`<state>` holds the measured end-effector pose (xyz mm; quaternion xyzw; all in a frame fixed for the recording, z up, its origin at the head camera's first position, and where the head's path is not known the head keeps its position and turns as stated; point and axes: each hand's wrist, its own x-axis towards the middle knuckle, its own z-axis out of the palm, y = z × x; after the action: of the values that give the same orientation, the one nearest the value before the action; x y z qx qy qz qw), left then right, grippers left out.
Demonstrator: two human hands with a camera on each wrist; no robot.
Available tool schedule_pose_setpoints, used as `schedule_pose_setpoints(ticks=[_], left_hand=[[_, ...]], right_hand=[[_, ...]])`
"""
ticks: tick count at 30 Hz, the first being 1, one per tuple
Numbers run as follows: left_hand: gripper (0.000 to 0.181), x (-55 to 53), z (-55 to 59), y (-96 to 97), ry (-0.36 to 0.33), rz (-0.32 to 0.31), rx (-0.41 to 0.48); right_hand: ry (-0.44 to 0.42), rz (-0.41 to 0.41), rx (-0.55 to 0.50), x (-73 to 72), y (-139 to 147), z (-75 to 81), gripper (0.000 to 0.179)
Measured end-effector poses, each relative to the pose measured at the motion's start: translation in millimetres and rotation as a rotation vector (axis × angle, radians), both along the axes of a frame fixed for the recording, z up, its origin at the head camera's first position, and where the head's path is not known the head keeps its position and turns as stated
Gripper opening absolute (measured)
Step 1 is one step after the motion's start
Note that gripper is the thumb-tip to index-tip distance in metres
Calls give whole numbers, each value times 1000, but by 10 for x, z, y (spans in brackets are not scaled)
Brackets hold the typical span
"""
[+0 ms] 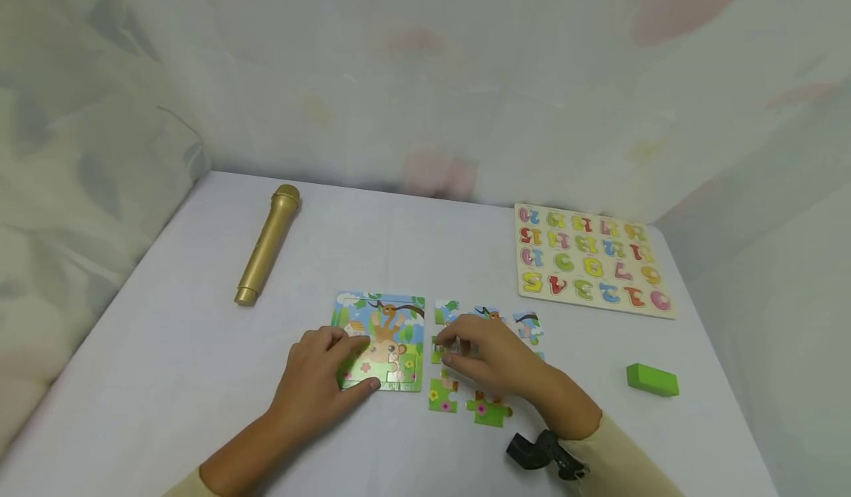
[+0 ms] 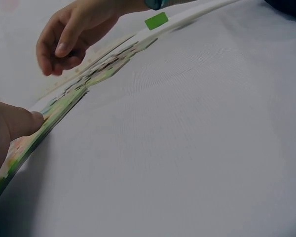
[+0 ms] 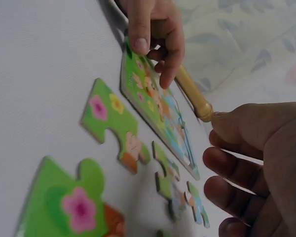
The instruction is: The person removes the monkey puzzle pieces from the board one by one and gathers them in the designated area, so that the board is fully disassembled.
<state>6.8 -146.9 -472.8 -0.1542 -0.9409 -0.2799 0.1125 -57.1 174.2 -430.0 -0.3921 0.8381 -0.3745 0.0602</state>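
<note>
The jigsaw board [image 1: 417,338], printed with a monkey hanging from a branch, lies on the white table. My left hand [image 1: 315,375] rests at its left side, index finger over the picture and thumb at the near edge. In the left wrist view that thumb [image 2: 24,122] touches the board's top. Right of the board, loose jigsaw pieces [image 1: 488,413] lie in rough rows. Above them hovers my right hand [image 1: 495,353], fingers loosely bent. Nothing shows between its thumb and fingers in the right wrist view, where a flower-printed piece [image 3: 106,111] lies below it. The hand hides some pieces.
A gold microphone [image 1: 267,246] lies at the back left. The number puzzle board [image 1: 595,262] is at the back right, and a green block [image 1: 652,380] lies nearer on the right. A black strap [image 1: 545,454] is by the right wrist. Patterned cloth [image 1: 425,76] hangs behind the table.
</note>
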Motion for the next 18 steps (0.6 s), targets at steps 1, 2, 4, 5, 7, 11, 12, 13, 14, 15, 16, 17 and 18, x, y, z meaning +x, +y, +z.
schedule_pose_setpoints(ticks=[1, 2, 4, 5, 7, 11, 12, 13, 14, 15, 16, 17, 18], left_hand=[[60, -10, 1, 15, -6, -8, -4], [60, -19, 2, 29, -7, -15, -8], [61, -34, 7, 48, -8, -22, -19], [61, -39, 9, 52, -7, -24, -26], [61, -48, 11, 59, -1, -24, -41], [62, -55, -5, 61, 9, -28, -39], [62, -57, -11, 62, 12, -30, -33], [62, -58, -19, 63, 13, -33, -27], [63, -58, -28, 63, 11, -35, -21], [63, -59, -35, 64, 11, -36, -16], [63, -59, -42, 63, 10, -37, -11], [63, -58, -48, 62, 9, -37, -9], [64, -57, -52, 60, 8, -36, -7]], right_hand=[[-8, -3, 5, -23, -30, 0, 20], [-18, -6, 11, -45, -60, 4, 21], [-27, -18, 33, -88, -125, 7, 22], [-34, -23, 43, -107, -159, 9, 22], [-49, -30, 72, -136, -228, 13, 24], [-91, -20, 130, -169, -360, 3, 28], [-103, -20, 150, -171, -390, 1, 29], [-111, -21, 172, -172, -417, -8, 30], [-116, -23, 193, -174, -441, -17, 31], [-119, -24, 214, -172, -465, -24, 31], [-122, -21, 230, -171, -487, -33, 32], [-118, -16, 243, -173, -509, -50, 32], [-111, -13, 259, -173, -532, -68, 31]])
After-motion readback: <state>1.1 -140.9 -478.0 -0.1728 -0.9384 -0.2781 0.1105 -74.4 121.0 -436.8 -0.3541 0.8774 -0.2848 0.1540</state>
